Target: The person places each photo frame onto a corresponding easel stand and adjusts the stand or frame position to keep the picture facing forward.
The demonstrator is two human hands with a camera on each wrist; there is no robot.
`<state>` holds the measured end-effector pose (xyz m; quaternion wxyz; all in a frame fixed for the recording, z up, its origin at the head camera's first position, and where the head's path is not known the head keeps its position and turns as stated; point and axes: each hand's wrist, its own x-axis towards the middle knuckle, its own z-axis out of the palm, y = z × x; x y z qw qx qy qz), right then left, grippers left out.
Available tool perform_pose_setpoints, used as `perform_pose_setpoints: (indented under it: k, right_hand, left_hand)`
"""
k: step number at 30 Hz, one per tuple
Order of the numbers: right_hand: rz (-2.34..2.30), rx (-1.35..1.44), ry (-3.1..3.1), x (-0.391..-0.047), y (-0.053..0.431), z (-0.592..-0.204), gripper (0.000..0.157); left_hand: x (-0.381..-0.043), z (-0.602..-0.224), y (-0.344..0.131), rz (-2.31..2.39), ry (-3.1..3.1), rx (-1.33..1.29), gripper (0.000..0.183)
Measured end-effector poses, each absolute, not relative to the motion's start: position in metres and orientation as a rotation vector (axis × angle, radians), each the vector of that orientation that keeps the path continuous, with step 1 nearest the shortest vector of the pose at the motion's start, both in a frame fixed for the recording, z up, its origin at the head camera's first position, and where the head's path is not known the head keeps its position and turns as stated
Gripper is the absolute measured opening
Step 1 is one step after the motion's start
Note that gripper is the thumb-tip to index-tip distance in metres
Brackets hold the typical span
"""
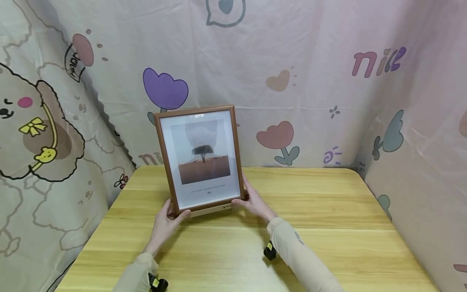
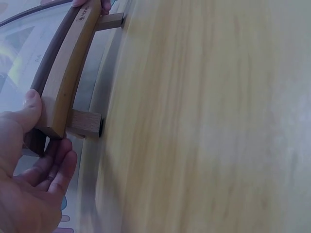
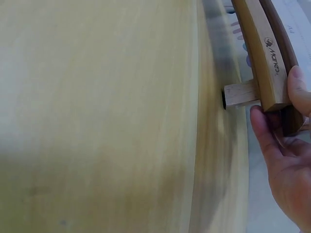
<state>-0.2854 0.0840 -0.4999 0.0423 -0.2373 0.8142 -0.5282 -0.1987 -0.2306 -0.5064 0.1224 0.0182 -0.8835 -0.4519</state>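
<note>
Tilted picture frame [image 1: 204, 162] gripped at both lower corners
It stands at eleven o'clock from the middle of the table [image 1: 328, 211]; left hand [image 1: 164, 223] clamped on its seven o'clock corner, right hand [image 1: 255, 202] on its four o'clock one, hands well apart; a wooden bar [image 2: 68, 73] with stubby legs [image 2: 87, 123] runs along its foot; behind, a printed curtain [image 1: 321, 134], its purple flower [image 1: 166, 90] at eleven o'clock, stem partly hidden by the frame.
</note>
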Motion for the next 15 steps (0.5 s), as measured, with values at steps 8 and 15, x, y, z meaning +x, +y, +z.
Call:
perform_pose_setpoints:
  k: [8, 15]
  right_hand:
    - [-1.613, -0.693, 2.489, -0.2832, 0.081, -0.4975, 0.111]
    - [-1.611, -0.672, 2.483, -0.2821, 0.0814, -0.4979, 0.111]
  left_hand:
    - [-0.1992, -0.5074, -0.2293, -1.316, -2.566, 0.052, 0.058]
    - [-0.1979, -0.507, -0.2276, -1.29, -2.569, 0.046, 0.054]
